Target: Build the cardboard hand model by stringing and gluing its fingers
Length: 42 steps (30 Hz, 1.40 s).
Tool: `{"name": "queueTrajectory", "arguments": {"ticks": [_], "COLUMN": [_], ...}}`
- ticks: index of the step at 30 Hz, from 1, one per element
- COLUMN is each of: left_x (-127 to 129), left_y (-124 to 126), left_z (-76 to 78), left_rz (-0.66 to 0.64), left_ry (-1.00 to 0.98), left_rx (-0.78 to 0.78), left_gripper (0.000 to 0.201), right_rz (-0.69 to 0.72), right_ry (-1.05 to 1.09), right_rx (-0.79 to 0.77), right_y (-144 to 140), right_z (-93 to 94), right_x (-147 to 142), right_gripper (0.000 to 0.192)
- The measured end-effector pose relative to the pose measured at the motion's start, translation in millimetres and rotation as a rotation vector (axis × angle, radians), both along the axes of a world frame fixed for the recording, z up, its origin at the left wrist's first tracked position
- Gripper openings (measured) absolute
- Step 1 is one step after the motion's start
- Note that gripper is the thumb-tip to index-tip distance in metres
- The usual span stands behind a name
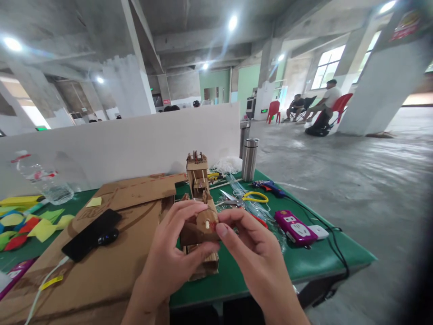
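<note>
My left hand (172, 253) grips a cardboard model (200, 216), a long vehicle-like build standing on the green table (314, 259). My right hand (248, 246) pinches a round cardboard wheel (206, 220) on the model's near end, thumb and forefinger against it. The model's far end rises as a small tower (197, 170) behind my fingers. The model's lower near part is hidden by my left fingers.
Flat cardboard sheets (111, 257) with a black phone (92, 234) lie at left. Yellow-handled scissors (248, 197), a blue glue gun (269, 186), a purple power strip (294, 227), a steel flask (249, 159) and a plastic bottle (43, 180) stand around. People sit far right.
</note>
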<state>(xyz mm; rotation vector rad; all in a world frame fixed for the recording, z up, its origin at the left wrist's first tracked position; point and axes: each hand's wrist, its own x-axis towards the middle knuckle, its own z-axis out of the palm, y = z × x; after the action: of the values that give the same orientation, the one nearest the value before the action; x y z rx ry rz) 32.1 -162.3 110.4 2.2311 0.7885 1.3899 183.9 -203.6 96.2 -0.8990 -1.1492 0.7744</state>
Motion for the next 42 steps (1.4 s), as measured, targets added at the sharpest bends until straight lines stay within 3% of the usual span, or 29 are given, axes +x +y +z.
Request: {"name": "queueTrajectory", "arguments": {"ticks": [5,10,16,25,28,30,32,34,37,38,42], "left_x": [6.4,10.3,8.7,13.3,11.7,10.3,9.8,10.7,13.3,14.0,15.8], "left_y": [-1.3,0.9,1.7,0.6,0.9,1.2,1.3,1.2,0.9,0.8,0.1], "left_z": [1.5,2.2,-1.0,-1.6,-2.1,-2.5,-3.0,-3.4,-4.4,-4.9,-6.8], "left_rz": [0.090,0.133,0.145,0.182,0.188,0.202,0.194,0.173,0.169,0.174,0.201], "left_ry": [0.084,0.095,0.090,0.106,0.102,0.093,0.091,0.091,0.074,0.072,0.067], "left_rx": [0.183,0.323,0.365,0.397,0.395,0.384,0.366,0.352,0.333,0.323,0.308], "left_gripper": [0.038,0.031,0.029,0.033,0.030,0.032,0.032,0.031,0.030,0.030,0.031], "right_rz": [0.103,0.108,0.100,0.054,-0.003,-0.126,-0.343,-0.389,-0.282,-0.227,-0.105], "right_ry": [0.208,0.236,0.205,0.124,-0.045,-0.304,-0.808,-0.972,-1.196,-1.265,-1.457], "right_rx": [-0.015,-0.032,-0.079,-0.025,0.037,0.023,-0.180,-0.309,-0.481,-0.529,-0.655], "right_y": [-2.6,-1.1,1.5,1.5,6.4,23.1,51.7,86.7,132.5,142.9,161.9], "right_z": [-5.9,-5.5,-9.8,-5.8,-7.6,-11.2,-16.9,-25.1,-43.9,-51.7,-82.4], "right_x": [3.9,4.1,4.3,-2.2,10.1,35.6,73.4,114.1,157.1,164.1,167.3], "right_gripper": [0.013,0.016,0.016,0.014,0.017,0.022,0.026,0.023,0.013,0.019,0.032]}}
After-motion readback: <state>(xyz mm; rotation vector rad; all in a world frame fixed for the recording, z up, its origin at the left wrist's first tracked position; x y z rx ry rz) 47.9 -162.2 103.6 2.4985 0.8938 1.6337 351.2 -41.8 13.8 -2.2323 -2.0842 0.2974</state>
